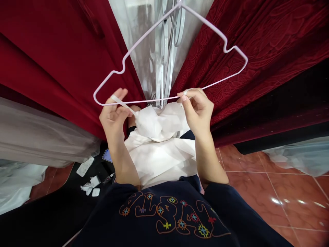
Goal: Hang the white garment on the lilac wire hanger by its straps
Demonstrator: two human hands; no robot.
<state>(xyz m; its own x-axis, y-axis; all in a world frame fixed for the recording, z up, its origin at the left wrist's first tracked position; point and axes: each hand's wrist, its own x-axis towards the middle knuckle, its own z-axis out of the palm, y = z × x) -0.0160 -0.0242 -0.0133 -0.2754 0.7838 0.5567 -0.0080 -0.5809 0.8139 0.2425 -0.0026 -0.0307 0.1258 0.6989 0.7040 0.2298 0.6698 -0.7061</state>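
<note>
A pale pink clothes hanger [147, 33] hangs before me, its bottom bar running between my hands. Below the bar, a white garment [159, 157] lies gathered over my lap, with thin straps at its upper edge. At the bar's left part is my left hand [114, 111], with the garment's left strap [125, 107] looped over a finger and drawn taut. My right hand [196, 108] pinches at the middle right of the bar, a white strap [188, 91] around its index finger. Whether those right fingertips also grip the bar, I cannot tell.
Dark red curtains [64, 48] hang on both sides of a white metal stand [164, 58]. On a black surface at lower left lie a phone [107, 155], a white charger [95, 180] and small white items. Red floor tiles [246, 192] show at right.
</note>
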